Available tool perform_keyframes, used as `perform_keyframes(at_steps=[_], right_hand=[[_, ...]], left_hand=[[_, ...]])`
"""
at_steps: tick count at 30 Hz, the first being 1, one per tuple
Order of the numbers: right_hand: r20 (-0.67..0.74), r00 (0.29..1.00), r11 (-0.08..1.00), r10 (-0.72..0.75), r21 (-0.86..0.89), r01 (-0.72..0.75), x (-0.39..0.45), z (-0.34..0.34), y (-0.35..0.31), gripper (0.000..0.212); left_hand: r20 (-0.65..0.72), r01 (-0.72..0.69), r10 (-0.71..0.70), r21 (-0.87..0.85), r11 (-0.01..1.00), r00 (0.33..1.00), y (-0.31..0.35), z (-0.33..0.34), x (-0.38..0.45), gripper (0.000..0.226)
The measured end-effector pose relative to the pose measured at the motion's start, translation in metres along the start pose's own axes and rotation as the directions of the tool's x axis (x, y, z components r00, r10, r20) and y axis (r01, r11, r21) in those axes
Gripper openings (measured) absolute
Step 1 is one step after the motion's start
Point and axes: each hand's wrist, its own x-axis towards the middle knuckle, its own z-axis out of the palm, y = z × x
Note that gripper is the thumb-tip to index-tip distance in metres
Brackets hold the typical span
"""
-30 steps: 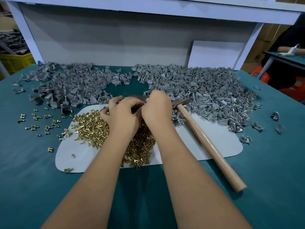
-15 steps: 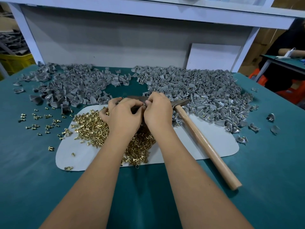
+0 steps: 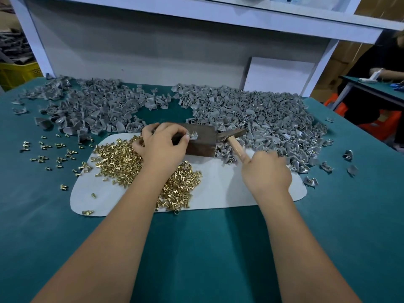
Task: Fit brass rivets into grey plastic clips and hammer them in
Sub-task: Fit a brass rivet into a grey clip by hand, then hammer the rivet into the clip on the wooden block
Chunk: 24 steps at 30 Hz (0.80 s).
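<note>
My left hand (image 3: 162,145) pinches a grey plastic clip (image 3: 193,136) with a brass rivet in it, holding it on a dark metal block (image 3: 202,142). My right hand (image 3: 265,169) grips the wooden handle of the hammer (image 3: 235,142), whose steel head lies just right of the block. A heap of brass rivets (image 3: 122,162) sits on the white mat (image 3: 220,193) under my left wrist. Grey clips lie in a left pile (image 3: 87,112) and a larger right pile (image 3: 258,119) behind the mat.
Loose rivets (image 3: 50,149) are scattered on the teal tabletop (image 3: 196,248) left of the mat. A few stray clips (image 3: 348,155) lie at the right. A white shelf frame (image 3: 153,51) rises behind the piles. Another person sits at a table far right.
My right hand left the clip and took the hammer handle near its head. The metal block, earlier covered by both hands, is now exposed. My left hand stays on the clip.
</note>
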Motion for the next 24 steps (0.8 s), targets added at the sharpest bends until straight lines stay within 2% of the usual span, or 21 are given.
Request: perform_keyframes(at_steps=[3,7,10,13,15,17,24], right_hand=[[-0.009,0.998,0.998,-0.055,0.040,0.055,0.000,0.003,-0.006,0.034],[-0.011,0.999,0.989,-0.035,0.142,0.036,-0.002,0.002,-0.011,0.028],[-0.111,0.993,0.974,-0.027,0.220,0.051,-0.005,-0.006,-0.015,0.020],[-0.205,0.970,0.918,-0.134,0.344,0.200,-0.009,-0.019,-0.021,0.017],[-0.214,0.949,0.853,-0.233,0.423,0.305,-0.015,-0.030,-0.023,0.038],[-0.191,0.936,0.834,-0.297,0.426,0.352,-0.020,-0.041,-0.025,0.054],[-0.227,0.906,0.863,-0.358,0.290,0.414,-0.027,-0.047,-0.032,0.062]], left_hand=[[0.001,0.002,-0.002,0.021,1.000,1.000,0.000,0.002,0.000,0.007],[0.006,0.019,-0.019,0.008,1.000,1.000,0.000,0.002,0.001,0.006],[-0.001,0.017,-0.017,-0.005,1.000,1.000,0.000,0.002,0.001,0.007],[-0.010,0.023,-0.023,0.008,1.000,1.000,-0.001,0.002,0.001,0.008],[-0.010,0.032,-0.032,0.010,0.999,0.999,0.000,0.004,0.000,0.007],[-0.026,0.038,-0.038,0.004,0.999,0.999,0.000,0.004,-0.001,0.006],[-0.071,0.049,-0.050,-0.004,0.999,0.996,0.000,0.005,-0.001,0.005]])
